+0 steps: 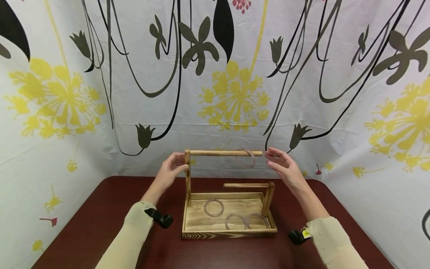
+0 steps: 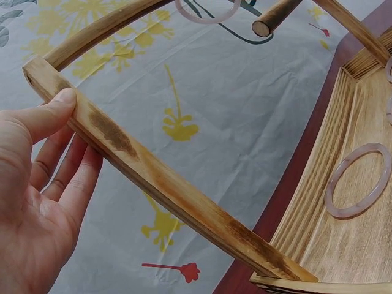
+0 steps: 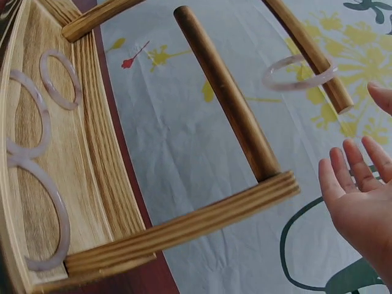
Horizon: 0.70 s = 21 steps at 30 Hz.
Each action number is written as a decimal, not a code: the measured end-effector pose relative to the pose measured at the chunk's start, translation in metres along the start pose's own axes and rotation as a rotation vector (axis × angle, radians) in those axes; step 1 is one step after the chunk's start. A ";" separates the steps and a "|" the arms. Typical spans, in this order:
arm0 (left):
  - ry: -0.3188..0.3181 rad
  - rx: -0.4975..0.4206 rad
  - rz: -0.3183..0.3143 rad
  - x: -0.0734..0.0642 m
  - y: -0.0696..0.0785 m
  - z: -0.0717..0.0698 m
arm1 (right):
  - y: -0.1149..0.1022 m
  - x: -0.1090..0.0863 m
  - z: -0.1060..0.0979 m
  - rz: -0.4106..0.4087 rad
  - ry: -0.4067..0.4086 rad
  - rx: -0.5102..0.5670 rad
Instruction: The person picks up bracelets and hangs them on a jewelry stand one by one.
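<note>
A wooden bangle stand (image 1: 228,234) has a tray base and two rods. My left hand (image 1: 169,170) pinches its tall left post (image 2: 135,153) near the top, thumb on one face and fingers behind. From the upper rod (image 1: 215,152) hangs a pale pink bangle (image 3: 300,73), near the rod's free end. Just past that end is my right hand (image 1: 285,168), fingers spread and holding nothing. Several similar bangles, among them one near the back (image 1: 214,207), lie in the tray.
A shorter rod (image 1: 246,185) on a low post (image 1: 267,200) stands at the tray's right side, below the upper rod, with no bangle on it. The stand sits on a dark red table (image 1: 231,256). Behind is a flower-printed curtain (image 1: 134,108).
</note>
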<state>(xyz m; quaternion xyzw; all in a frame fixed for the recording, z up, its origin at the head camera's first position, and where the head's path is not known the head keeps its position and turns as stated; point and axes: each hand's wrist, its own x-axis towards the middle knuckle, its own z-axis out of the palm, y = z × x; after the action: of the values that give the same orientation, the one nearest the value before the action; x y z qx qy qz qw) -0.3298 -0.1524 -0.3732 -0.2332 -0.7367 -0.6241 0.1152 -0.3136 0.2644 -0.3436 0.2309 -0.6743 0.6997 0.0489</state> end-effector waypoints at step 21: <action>-0.005 -0.033 0.005 0.002 0.000 -0.001 | -0.008 -0.025 -0.007 -0.187 0.025 -0.089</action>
<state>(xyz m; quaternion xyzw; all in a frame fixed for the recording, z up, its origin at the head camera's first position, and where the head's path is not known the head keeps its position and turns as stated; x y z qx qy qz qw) -0.3314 -0.1528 -0.3724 -0.2383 -0.7261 -0.6353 0.1112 -0.2902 0.2777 -0.3463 0.2819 -0.6796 0.6642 0.1327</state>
